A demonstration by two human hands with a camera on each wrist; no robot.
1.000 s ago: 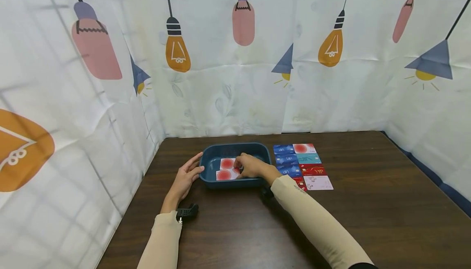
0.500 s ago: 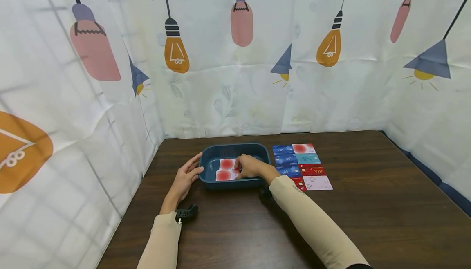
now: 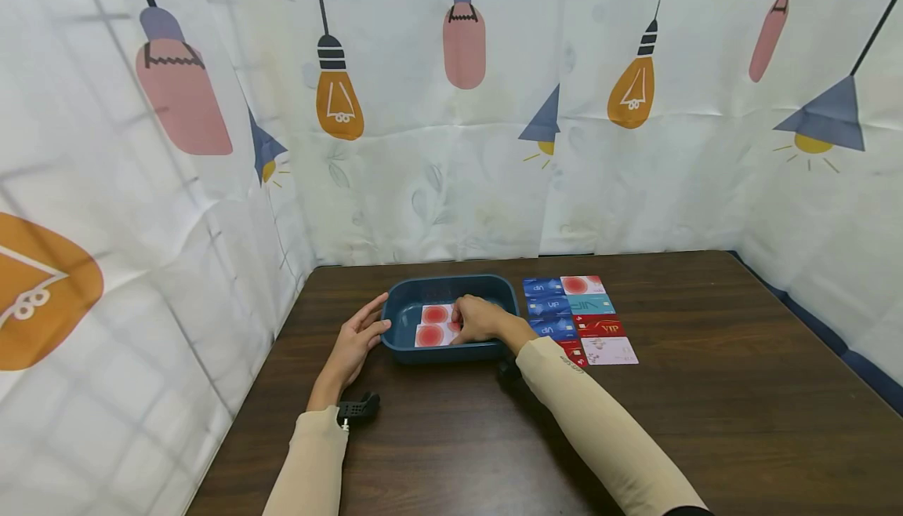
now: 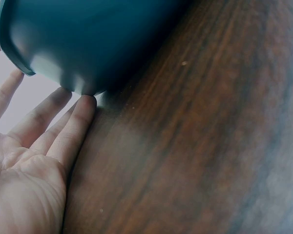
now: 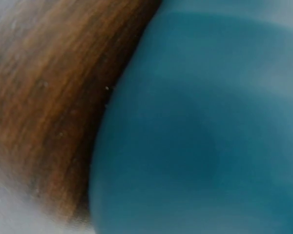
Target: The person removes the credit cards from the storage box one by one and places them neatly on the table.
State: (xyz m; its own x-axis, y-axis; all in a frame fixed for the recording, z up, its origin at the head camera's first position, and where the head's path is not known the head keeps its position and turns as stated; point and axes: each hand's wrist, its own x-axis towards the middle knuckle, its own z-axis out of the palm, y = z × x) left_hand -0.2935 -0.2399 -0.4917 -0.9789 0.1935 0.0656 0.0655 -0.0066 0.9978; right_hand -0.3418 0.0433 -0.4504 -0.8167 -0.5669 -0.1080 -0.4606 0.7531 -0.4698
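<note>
A dark blue rectangular bin (image 3: 409, 353) stands on the table. Inside it lie white cards with red circles, an upper card (image 3: 435, 314) and a lower card (image 3: 429, 336). My right hand (image 3: 483, 320) reaches over the bin's right side. Its curled thumb and fingers pinch the lower card's right end, which they partly hide. My left hand (image 3: 357, 341) touches the bin's left end with extended fingers; the left wrist view shows those fingertips (image 4: 89, 103) against the outer wall. Only bin wall (image 5: 195, 136) and table show in the right wrist view, blurred, without the hand.
Two columns of cards lie right of the bin: blue cards (image 3: 550, 307), a teal card (image 3: 591, 304), a red card (image 3: 598, 325), a pale pink card (image 3: 610, 350) and others. A patterned curtain (image 3: 437, 187) borders the brown wooden table (image 3: 705, 390).
The right hand and the lower card have shifted very slightly to the right inside the bin. The left hand and the bin stay in place.
</note>
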